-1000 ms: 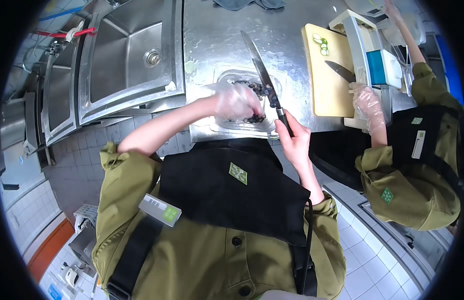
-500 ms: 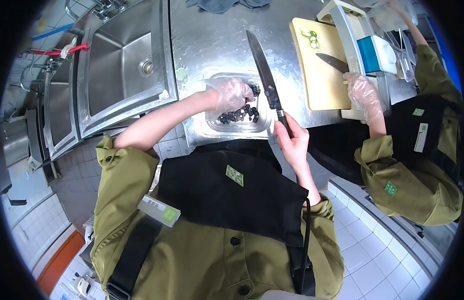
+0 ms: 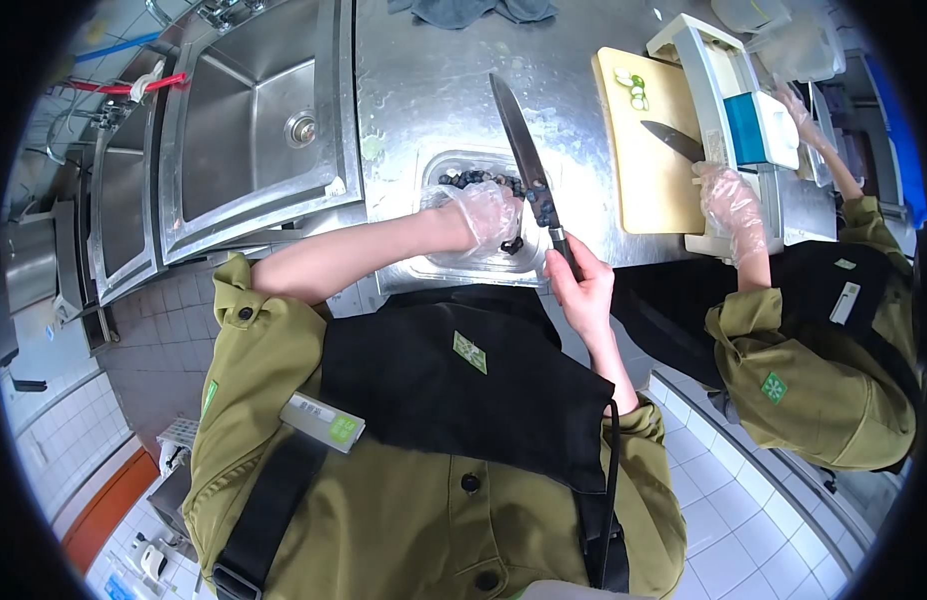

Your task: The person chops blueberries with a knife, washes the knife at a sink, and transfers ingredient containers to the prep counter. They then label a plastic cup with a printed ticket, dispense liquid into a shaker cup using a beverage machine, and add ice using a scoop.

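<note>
My left hand (image 3: pixel 492 217), in a clear plastic glove, is inside a shallow clear rectangular container (image 3: pixel 424 262). Its fingers are curled and point down; whatever they hold is hidden. Small round bluish-black pieces (image 3: pixel 474 180) lie along the container's far side, and a few more show near the fingers. My bare right hand (image 3: pixel 586 288) grips a kitchen knife (image 3: pixel 524 140) by its black handle. The knife's long blade points away from me over the container's right edge, with bits of the dark pieces stuck on it near the handle.
At left are steel sinks (image 3: pixel 249 140); a grey cloth (image 3: pixel 474 10) lies at the back. To the right, a co-worker's gloved hand (image 3: pixel 734 205) rests by a second knife (image 3: pixel 674 140) on a yellow cutting board (image 3: pixel 649 200) with green slices (image 3: pixel 634 85). Beyond it stands a white holder (image 3: pixel 699 60).
My left hand has moved toward me and right within the container, uncovering dark pieces along its far side. The knife has stayed in my right hand. The whole view has shifted slightly.
</note>
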